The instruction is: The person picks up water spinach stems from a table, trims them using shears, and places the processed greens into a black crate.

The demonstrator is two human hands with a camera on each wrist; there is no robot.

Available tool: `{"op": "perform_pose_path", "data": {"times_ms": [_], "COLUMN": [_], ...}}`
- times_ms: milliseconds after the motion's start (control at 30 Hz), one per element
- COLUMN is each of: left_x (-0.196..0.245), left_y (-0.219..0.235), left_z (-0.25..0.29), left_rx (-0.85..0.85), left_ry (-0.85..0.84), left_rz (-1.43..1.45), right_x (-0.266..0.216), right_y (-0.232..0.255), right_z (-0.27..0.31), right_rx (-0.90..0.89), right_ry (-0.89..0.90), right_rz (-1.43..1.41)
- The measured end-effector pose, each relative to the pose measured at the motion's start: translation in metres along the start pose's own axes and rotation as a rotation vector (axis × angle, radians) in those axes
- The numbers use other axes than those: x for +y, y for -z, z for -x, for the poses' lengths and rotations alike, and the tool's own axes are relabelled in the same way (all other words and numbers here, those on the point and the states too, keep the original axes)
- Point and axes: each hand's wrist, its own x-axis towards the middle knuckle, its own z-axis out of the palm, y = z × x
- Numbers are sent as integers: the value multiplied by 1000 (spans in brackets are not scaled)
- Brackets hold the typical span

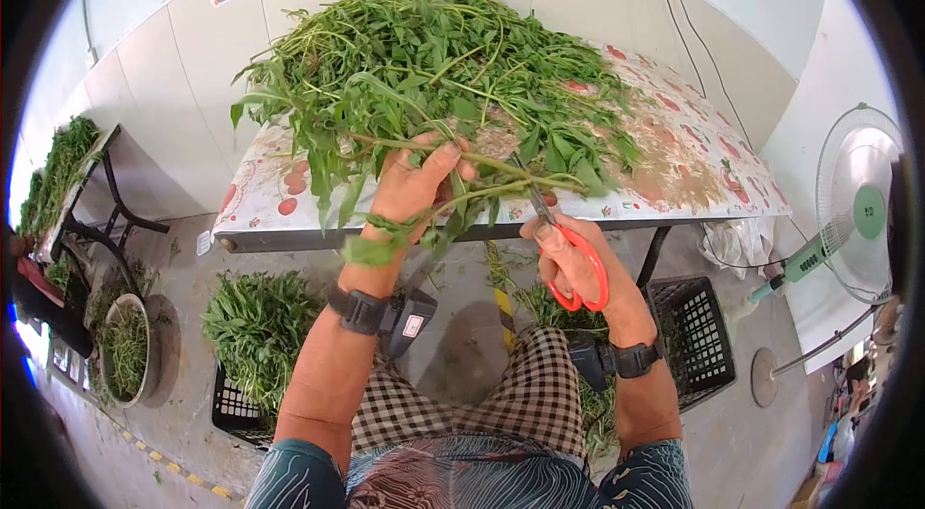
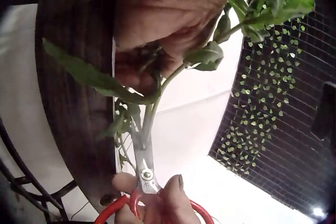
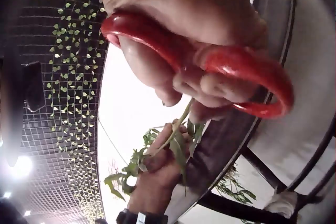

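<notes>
The left hand (image 1: 414,183) grips a few leafy green stems (image 1: 482,189) above the table's front edge; in the left wrist view its curled fingers (image 2: 173,50) hold them. Red-handled scissors (image 1: 590,268) are in the right hand (image 1: 568,254), fingers through the loops. Their metal blades (image 2: 144,155) are at the stems' lower ends; whether they are closed on a stem I cannot tell. The right wrist view shows the right hand (image 3: 184,19) with the red loops (image 3: 252,71) and, beyond it, the left hand (image 3: 157,174) with the stems.
A large heap of greens (image 1: 414,46) covers the back of the table (image 1: 674,138). Below stand a crate of greens (image 1: 255,335) at left and a black crate (image 1: 696,331) at right. A fan (image 1: 862,200) stands far right, a basin (image 1: 130,350) far left.
</notes>
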Motion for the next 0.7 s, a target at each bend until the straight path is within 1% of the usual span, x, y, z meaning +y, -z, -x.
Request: {"op": "perform_pose_path", "data": {"times_ms": [67,167,267,300,333,400,533,633,700], "left_x": [0,8,11,7,5,4,16,16,18], "left_y": [1,-2,-6,-8,-10,-6,-6,-14,-15], "left_z": [0,3,3,2,0,0,9,15,24], "left_rx": [21,65,105,133,160,128,33,-60,-7], "left_ry": [15,48,46,29,8,17,71,39,137], "left_rz": [-16,-63,-99,-86,-72,-79,-152,-107,46], "right_x": [-3,-2,-16,-11,-12,-21,-28,-31,-31], "right_y": [1,5,-1,-4,-5,-12,-27,-33,-38], "right_z": [2,2,2,-6,-7,-7,-25,-33,-33], "right_rx": [42,219,470,478,437,354,410,430,409], "right_ry": [1,188,234,294,248,158,195,254,234], "right_rz": [-21,-58,-69,-145,-164,-201,-336,-506,-646]}}
